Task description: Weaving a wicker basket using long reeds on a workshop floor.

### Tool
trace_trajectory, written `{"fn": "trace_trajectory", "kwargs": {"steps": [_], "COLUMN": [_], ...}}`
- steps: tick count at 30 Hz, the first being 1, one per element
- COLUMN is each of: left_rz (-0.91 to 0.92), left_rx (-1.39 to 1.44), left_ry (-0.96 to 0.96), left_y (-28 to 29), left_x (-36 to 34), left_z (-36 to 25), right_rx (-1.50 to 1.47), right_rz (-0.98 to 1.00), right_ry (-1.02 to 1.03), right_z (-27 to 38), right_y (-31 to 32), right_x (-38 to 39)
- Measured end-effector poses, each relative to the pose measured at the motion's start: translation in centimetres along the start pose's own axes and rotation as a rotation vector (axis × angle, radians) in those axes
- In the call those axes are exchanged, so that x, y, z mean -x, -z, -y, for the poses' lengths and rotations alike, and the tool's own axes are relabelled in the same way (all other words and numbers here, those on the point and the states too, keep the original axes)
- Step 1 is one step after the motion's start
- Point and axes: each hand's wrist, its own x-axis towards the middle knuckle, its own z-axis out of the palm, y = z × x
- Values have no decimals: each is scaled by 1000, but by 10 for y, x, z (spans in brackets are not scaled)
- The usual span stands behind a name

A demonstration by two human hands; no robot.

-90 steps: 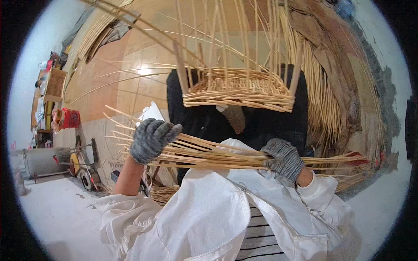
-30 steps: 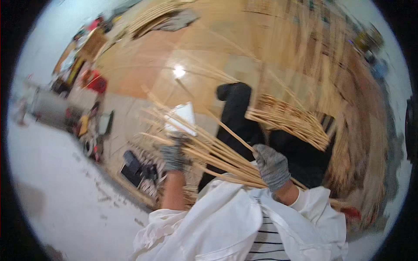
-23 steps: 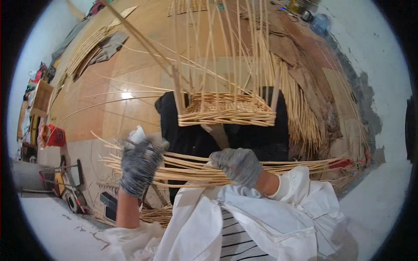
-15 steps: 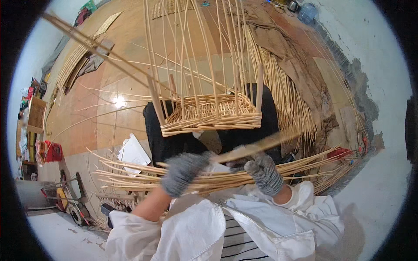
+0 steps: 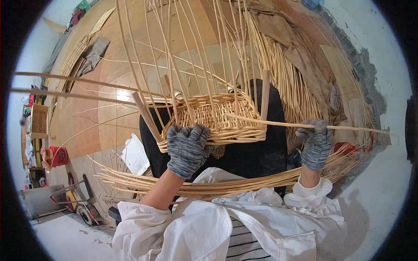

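A half-woven wicker basket [image 5: 239,136] rests across my dark-trousered knees, with thin upright stakes and thicker corner posts [image 5: 265,95] rising from it. Gloved in grey, my left hand [image 5: 188,150] is closed over the left part of its near edge, fingertips curled over the rim. Out to the right, my right hand [image 5: 315,145] pinches a long willow rod [image 5: 274,124]. The rod runs almost level, its left tip above the basket's inside. A loose bundle of rods [image 5: 235,186] lies across my lap, below both hands.
More rods [image 5: 287,78] are heaped on brown sacking [image 5: 311,71] at the far right. A white sheet [image 5: 135,155] lies left of my knees, with a red container [image 5: 58,155] beyond it. Two long rods [image 5: 82,96] jut left from the basket. A wall borders the right side.
My left hand has gone from above the lap bundle up to the basket's edge. My right hand has moved right and up with a rod, and the basket has tilted slightly.
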Motion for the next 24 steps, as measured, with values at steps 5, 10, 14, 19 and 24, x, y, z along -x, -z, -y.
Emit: {"fn": "trace_trajectory", "kwargs": {"steps": [5,10,14,19,24], "left_rz": [-140,-344,-371,-227,9], "left_rx": [-16,12,110,235,421], "left_ry": [26,132,-124,-300,176], "left_y": [-18,-11,-35,-39,-11], "left_x": [13,1,-8,-21,-38], "left_z": [-7,-21,-34,-27,-57], "right_rx": [-49,15,81,-24,-38], "right_rz": [110,126,98,43,62], "right_ry": [-292,-431,-480,-539,-523], "right_z": [-27,-21,-23,-24,-30], "right_y": [5,5,9,11,9], "right_x": [-12,-18,-22,-11,-13]}}
